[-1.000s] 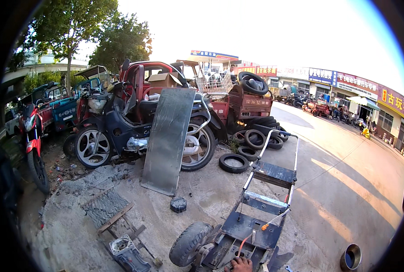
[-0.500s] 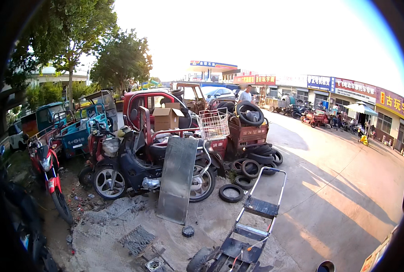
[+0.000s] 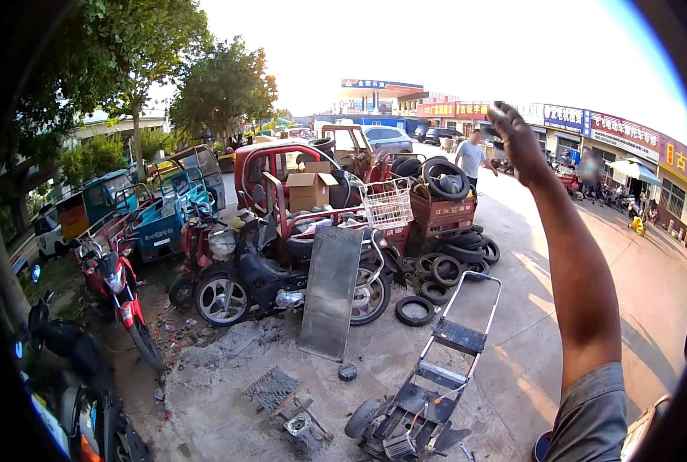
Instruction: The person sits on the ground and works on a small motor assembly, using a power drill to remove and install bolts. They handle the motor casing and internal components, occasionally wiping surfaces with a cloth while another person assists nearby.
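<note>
From the lower right edge my right arm, in a grey short sleeve, is raised upright. My right hand [image 3: 519, 145] is up in the air in front of the far shop fronts, seen from the side. Its fingers stretch toward the upper left, slightly blurred, and nothing shows in them. My left hand is not in view. Below and left of the raised arm, a small wheeled frame [image 3: 460, 336] with a silver tube handle and black plates stands on the concrete. A grey metal sheet [image 3: 330, 292] leans against a dark motorcycle [image 3: 263, 279].
Old tyres [image 3: 446, 269] lie beside a red cargo tricycle [image 3: 441, 219]; a cardboard box [image 3: 309, 191] and white wire basket [image 3: 386, 205] rest nearby. A red motorcycle [image 3: 116, 279] stands left. Metal parts [image 3: 303, 425] lie on the ground. A person [image 3: 471, 156] is beyond the tyres.
My right arm has come up into view from the lower right. The scene has shifted rightward in the picture as the head turned left. The person beyond the tyres has moved.
</note>
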